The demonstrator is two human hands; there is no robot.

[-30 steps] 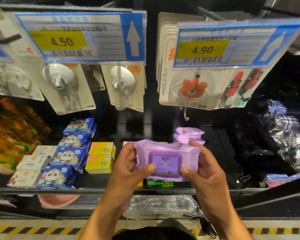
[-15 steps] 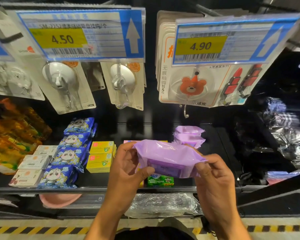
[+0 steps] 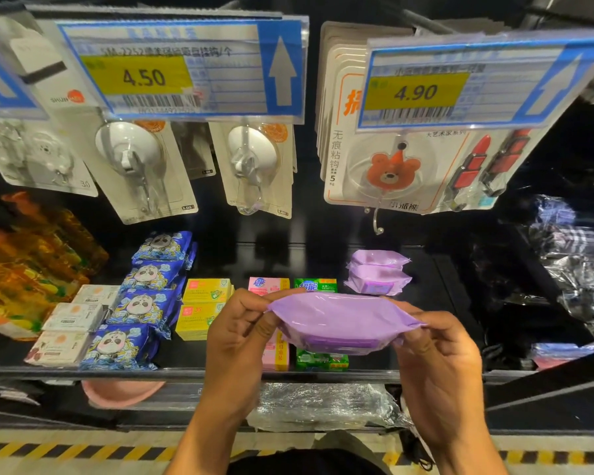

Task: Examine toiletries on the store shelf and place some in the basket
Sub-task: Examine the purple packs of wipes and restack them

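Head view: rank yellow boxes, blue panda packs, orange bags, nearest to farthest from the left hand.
From the left hand, pinching the purple pack:
1. The yellow boxes, just left of it.
2. The blue panda packs, next column left.
3. The orange bags, far left end.

Purple wipes pack [image 3: 340,320] pinched between left hand [image 3: 240,334] and right hand [image 3: 439,365] above shelf [image 3: 151,373].

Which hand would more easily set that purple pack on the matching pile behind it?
Probably the right. The pile lies just beyond the pack, toward its right end, which the right hand pinches; the left hand grips the other end, farther from the pile.
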